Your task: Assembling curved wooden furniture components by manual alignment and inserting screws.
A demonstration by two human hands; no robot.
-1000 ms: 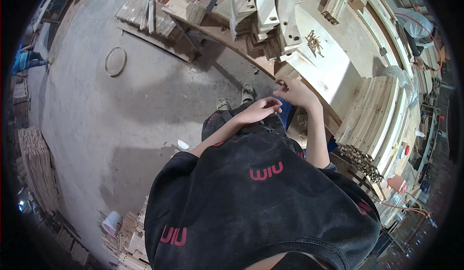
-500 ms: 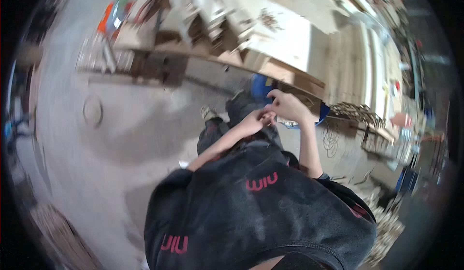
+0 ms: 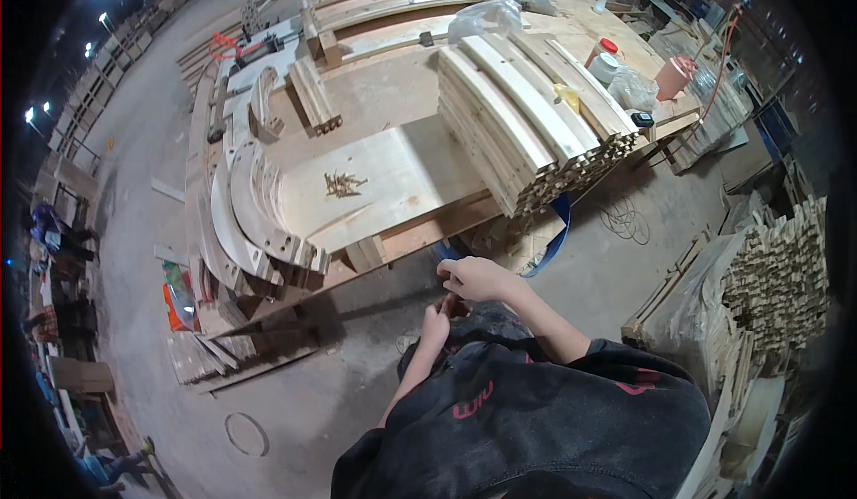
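My left hand [image 3: 436, 326] and my right hand [image 3: 480, 279] meet in front of my body, short of the workbench's near edge. The right is curled, its fingers bent inward, just above and beside the left. The left hand's fingertips are pinched together near the right. Anything between them is too small or hidden to make out. Beyond, on a pale board [image 3: 402, 164], lies a loose pile of small brass-coloured screws [image 3: 343, 185]. Curved wooden parts with drilled holes [image 3: 259, 204] stand to its left, and a tall stack of curved wooden slats [image 3: 518, 111] to its right.
Under the bench edge is a blue round tub [image 3: 562, 236]. Jars with red and white lids [image 3: 603, 63] and plastic bags [image 3: 486, 19] sit on the bench. A large stack of wood strips [image 3: 777, 271] rises at right. A hoop [image 3: 246, 434] lies on the floor.
My view has swung up and toward the bench, so more of its top shows and the blur is gone. My hands remain close together, still curled.
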